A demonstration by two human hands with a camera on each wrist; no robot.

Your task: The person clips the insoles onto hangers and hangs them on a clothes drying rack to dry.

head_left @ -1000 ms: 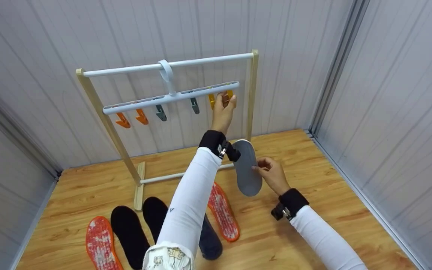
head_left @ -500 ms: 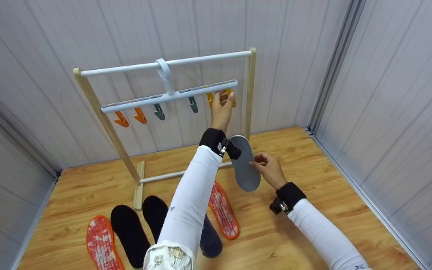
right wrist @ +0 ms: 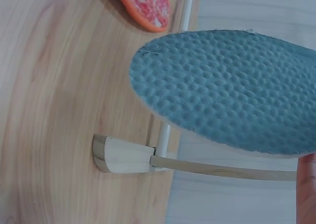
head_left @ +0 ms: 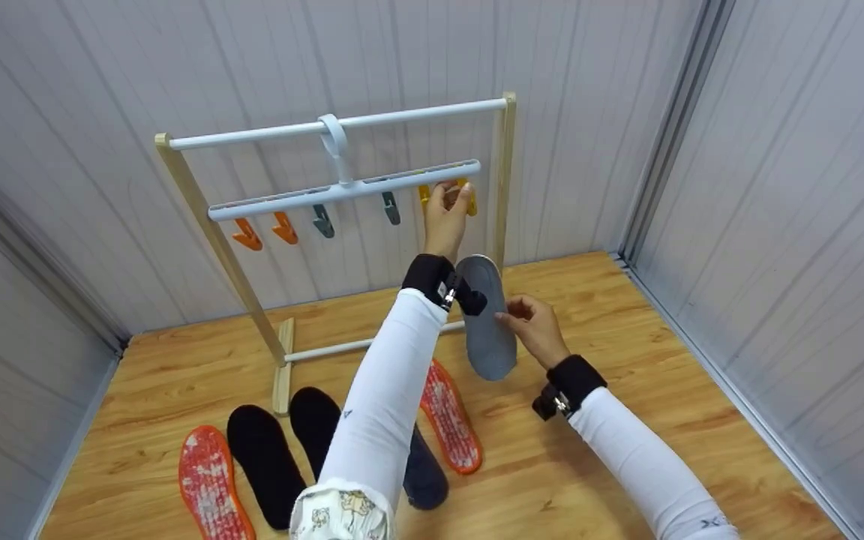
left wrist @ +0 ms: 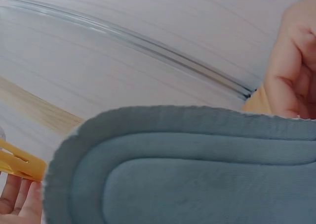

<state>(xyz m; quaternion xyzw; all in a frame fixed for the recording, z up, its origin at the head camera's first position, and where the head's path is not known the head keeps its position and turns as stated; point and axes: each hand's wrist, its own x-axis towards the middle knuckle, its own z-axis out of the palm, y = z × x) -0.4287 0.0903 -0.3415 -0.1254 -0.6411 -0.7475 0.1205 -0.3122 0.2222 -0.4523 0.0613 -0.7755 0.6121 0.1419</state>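
My left hand (head_left: 447, 221) reaches up to the right end of the white clip hanger (head_left: 282, 202) and holds the outermost yellow clip (head_left: 471, 199). In the left wrist view that yellow clip (left wrist: 24, 164) lies against the fingertips. Lower down, my right hand (head_left: 538, 330) pinches a grey insole (head_left: 490, 337) by its right edge, thumb in front. The insole stands nearly upright below the left hand, its top partly behind the left wrist camera. The right wrist view shows the dimpled face of the insole (right wrist: 232, 90), with only a bit of the hand at the right edge.
Orange clips (head_left: 284, 229) and dark green clips (head_left: 322, 222) hang further left. The hanger hooks on a rack with wooden posts (head_left: 508, 165). On the wooden floor lie red insoles (head_left: 451, 420), black insoles (head_left: 263, 465) and a dark blue insole (head_left: 423, 472). Panel walls surround the floor.
My right hand has raised the grey insole a little, up and to the left, closer to the left hand. The left hand stays at the yellow clip.
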